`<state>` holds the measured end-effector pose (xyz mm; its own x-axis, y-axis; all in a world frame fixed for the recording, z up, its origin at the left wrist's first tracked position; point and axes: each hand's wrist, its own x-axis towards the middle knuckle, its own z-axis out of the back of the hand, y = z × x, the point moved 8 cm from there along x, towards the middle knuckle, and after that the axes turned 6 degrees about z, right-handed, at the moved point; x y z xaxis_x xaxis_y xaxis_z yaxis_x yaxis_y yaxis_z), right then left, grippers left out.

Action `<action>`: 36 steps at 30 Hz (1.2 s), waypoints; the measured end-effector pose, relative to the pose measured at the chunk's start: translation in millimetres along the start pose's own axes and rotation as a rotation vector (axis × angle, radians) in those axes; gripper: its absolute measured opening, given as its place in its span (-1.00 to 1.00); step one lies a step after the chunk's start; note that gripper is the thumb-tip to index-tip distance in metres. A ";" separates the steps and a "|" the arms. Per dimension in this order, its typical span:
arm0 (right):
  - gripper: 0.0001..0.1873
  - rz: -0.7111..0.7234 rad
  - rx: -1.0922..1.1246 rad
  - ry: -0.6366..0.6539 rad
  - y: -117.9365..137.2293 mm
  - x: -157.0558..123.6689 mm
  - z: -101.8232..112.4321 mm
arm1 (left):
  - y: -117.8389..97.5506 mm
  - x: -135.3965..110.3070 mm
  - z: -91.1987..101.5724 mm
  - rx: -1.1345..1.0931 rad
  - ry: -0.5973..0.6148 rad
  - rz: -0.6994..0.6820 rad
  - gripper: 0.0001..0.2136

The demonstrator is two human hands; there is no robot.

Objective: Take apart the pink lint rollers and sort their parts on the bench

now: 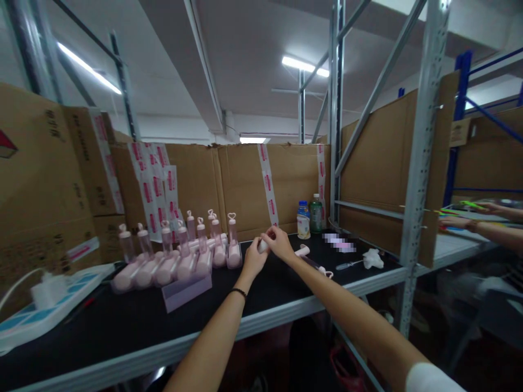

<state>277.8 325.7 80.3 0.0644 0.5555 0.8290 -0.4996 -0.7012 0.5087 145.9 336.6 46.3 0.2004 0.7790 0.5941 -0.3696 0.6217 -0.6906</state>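
My left hand point(253, 260) and my right hand point(278, 242) meet above the black worktop point(122, 321), both closed around a small white and pink part point(263, 246). A black band sits on my left wrist. Just left of my hands stand several pink bottle-shaped items point(180, 261) with clear tops and heart-shaped loops, in rows. Right of my hands lie a pink piece point(303, 250) and a thin pink-tipped stick point(321, 268).
Cardboard walls point(241, 185) ring the bench. Two drink bottles point(309, 219) stand at the back. A white cloth point(372, 258) and screwdriver point(347, 265) lie right. A power strip point(44, 305) sits left. Another person's hands point(469, 218) work beyond the metal rack post point(417, 179).
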 end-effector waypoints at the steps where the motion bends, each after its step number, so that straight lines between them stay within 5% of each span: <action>1: -0.75 -0.012 0.000 -0.035 -2.0 0.2 -2.2 | 2.8 0.8 1.5 0.026 -0.012 0.013 -0.70; 16: -0.71 -0.168 0.078 -0.179 -37.1 -12.6 -12.8 | 6.6 4.3 -2.8 0.171 0.029 0.016 -0.70; 36: -0.67 -0.154 0.137 -0.150 -28.2 -20.5 -7.3 | -3.6 -0.5 -2.0 0.215 0.059 -0.065 -0.69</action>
<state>284.2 337.4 47.3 0.2634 0.5954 0.7590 -0.3525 -0.6730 0.6502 149.0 334.1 47.7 0.2800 0.7454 0.6050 -0.5376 0.6439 -0.5444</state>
